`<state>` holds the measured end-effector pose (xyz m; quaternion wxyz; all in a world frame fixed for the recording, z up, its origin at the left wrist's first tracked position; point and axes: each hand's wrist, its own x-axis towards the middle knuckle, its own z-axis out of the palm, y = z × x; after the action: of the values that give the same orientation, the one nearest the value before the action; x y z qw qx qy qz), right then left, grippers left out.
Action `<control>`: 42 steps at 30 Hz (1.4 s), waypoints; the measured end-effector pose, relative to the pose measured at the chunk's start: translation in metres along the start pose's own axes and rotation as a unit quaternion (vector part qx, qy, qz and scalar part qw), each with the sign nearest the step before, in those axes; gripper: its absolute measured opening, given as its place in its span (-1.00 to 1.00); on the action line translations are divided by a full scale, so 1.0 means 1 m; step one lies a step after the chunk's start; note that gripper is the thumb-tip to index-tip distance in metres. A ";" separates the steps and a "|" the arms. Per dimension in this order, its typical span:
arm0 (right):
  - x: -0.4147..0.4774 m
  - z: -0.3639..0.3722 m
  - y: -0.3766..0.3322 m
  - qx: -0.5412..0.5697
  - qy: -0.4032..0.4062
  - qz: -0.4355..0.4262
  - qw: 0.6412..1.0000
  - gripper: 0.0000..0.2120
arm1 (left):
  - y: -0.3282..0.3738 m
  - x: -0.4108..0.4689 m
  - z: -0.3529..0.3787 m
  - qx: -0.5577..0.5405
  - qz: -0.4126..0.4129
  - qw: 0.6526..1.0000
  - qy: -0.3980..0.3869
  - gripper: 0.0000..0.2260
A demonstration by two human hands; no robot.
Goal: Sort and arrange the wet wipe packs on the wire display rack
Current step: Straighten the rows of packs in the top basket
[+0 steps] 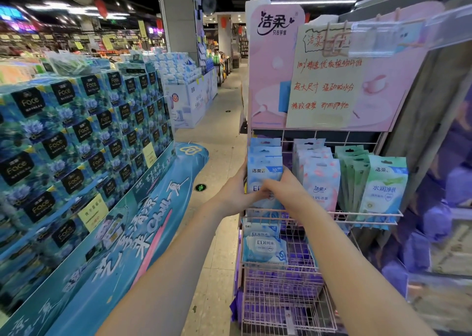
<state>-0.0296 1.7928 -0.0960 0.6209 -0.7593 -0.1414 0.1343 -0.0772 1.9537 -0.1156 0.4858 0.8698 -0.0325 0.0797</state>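
Observation:
A pink wire display rack [370, 214] holds hanging wet wipe packs in three rows: blue packs [265, 164] on the left, pink packs [320, 180] in the middle, green packs [383, 187] on the right. My left hand [237, 190] grips the left edge of the front blue pack. My right hand [283, 190] holds the same pack from the right, fingers curled over its front. On the tier below lie more blue packs [263, 246].
A tall stack of blue tissue boxes [84, 134] on a teal display stand [143, 220] fills the left. The aisle floor [219, 136] runs between them. A pink sign board [321, 75] tops the rack. Purple packages [419, 254] sit to the right.

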 end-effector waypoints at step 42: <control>-0.197 -0.205 -0.007 -0.455 0.092 -0.087 0.881 -0.47 | 0.203 -0.155 0.138 0.548 -0.017 0.827 0.128 -0.47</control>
<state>-0.1345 1.5339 -0.0437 0.2263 -0.9519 -0.1945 -0.0696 -0.2427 1.7260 -0.0429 -0.0696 0.9755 0.0934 0.1869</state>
